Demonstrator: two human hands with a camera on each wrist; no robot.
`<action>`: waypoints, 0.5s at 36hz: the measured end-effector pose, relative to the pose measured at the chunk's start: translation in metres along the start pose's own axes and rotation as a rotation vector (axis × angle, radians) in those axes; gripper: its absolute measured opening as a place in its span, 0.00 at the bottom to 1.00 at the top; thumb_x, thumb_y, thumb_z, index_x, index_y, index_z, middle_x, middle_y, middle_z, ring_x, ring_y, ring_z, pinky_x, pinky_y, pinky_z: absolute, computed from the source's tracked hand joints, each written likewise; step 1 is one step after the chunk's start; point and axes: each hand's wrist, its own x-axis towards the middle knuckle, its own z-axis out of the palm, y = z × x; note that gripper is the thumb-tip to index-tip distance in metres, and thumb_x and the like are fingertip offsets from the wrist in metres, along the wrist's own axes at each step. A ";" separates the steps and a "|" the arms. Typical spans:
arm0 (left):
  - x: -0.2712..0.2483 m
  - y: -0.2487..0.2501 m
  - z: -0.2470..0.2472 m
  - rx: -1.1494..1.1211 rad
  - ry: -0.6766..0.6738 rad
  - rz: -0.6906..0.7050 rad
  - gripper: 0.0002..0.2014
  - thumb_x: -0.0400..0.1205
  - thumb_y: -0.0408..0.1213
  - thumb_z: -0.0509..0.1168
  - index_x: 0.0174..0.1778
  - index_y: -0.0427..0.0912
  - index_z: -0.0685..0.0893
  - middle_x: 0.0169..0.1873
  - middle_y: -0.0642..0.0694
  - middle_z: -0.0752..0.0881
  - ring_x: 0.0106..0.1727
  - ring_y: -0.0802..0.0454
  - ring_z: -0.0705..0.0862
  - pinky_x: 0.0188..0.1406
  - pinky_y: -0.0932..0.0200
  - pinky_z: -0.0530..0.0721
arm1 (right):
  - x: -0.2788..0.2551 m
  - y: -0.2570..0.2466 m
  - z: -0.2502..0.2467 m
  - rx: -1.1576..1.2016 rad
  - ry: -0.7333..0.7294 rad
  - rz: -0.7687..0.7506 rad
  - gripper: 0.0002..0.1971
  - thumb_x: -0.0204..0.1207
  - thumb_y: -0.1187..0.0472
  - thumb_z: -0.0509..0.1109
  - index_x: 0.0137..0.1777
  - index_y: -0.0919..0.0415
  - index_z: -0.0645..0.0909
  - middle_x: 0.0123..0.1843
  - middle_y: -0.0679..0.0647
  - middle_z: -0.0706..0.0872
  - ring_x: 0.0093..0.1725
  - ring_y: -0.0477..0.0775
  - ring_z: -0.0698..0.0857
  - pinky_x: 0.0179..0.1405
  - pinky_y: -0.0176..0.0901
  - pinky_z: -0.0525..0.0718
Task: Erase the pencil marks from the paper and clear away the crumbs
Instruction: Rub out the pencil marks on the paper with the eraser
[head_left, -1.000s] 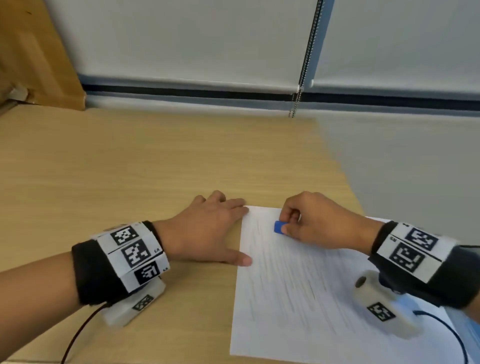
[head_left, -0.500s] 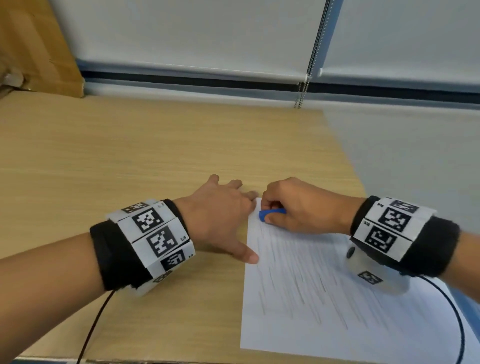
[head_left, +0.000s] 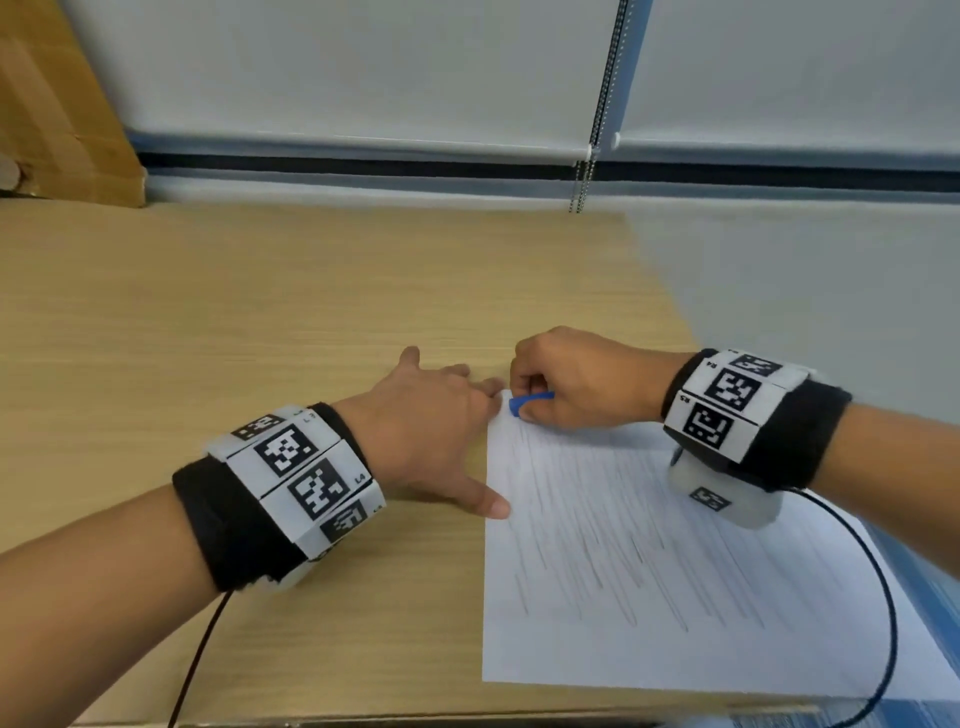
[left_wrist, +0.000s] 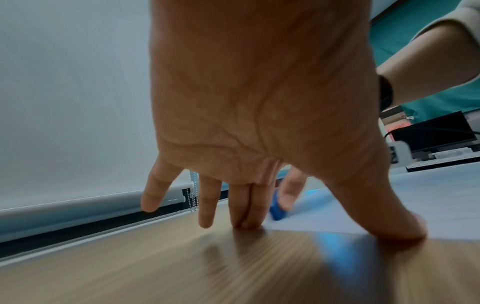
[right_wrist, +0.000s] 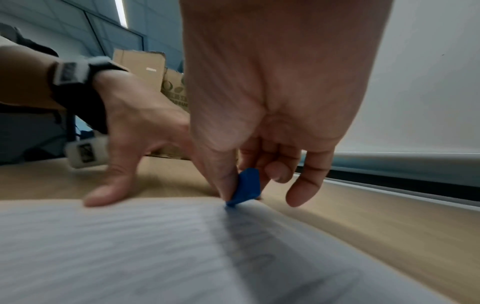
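Observation:
A white sheet of paper (head_left: 649, 571) with many slanted pencil strokes lies at the table's near right. My right hand (head_left: 576, 382) pinches a small blue eraser (head_left: 527, 402) between thumb and fingers and presses its tip on the sheet's far left corner; the eraser (right_wrist: 245, 186) shows close in the right wrist view. My left hand (head_left: 431, 431) lies spread just left of the sheet, fingers straight, thumb tip (head_left: 493, 506) on the paper's left edge. In the left wrist view the left fingertips (left_wrist: 246, 222) press the table beside the eraser (left_wrist: 277, 211).
The wooden table (head_left: 260, 322) stretches left and back to a window sill with roller blinds and a bead chain (head_left: 584, 171). Cardboard (head_left: 57, 114) leans at the far left. A black cable (head_left: 888, 597) from my right wrist trails over the sheet's right part.
My right hand has slid the eraser up and left across the sheet to its far left corner. My left hand stays spread at the paper's left edge.

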 end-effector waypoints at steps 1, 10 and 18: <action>0.000 0.000 0.000 -0.005 0.000 0.001 0.54 0.68 0.80 0.56 0.84 0.48 0.58 0.85 0.56 0.53 0.84 0.48 0.57 0.79 0.29 0.51 | -0.002 -0.003 0.002 0.015 -0.027 -0.024 0.06 0.74 0.59 0.70 0.43 0.62 0.84 0.41 0.56 0.87 0.39 0.55 0.83 0.39 0.50 0.83; -0.003 0.000 -0.002 -0.007 -0.048 0.002 0.59 0.66 0.80 0.58 0.86 0.46 0.51 0.85 0.56 0.47 0.83 0.48 0.61 0.75 0.23 0.56 | 0.004 0.001 -0.003 0.018 -0.021 0.016 0.06 0.74 0.59 0.72 0.38 0.60 0.83 0.39 0.56 0.87 0.35 0.52 0.82 0.31 0.39 0.78; -0.001 0.003 -0.006 0.018 -0.083 -0.016 0.60 0.66 0.79 0.59 0.86 0.44 0.49 0.86 0.54 0.47 0.83 0.48 0.60 0.75 0.21 0.53 | 0.000 0.004 -0.009 0.101 -0.081 0.038 0.07 0.74 0.59 0.72 0.42 0.63 0.86 0.39 0.59 0.88 0.34 0.53 0.81 0.34 0.40 0.78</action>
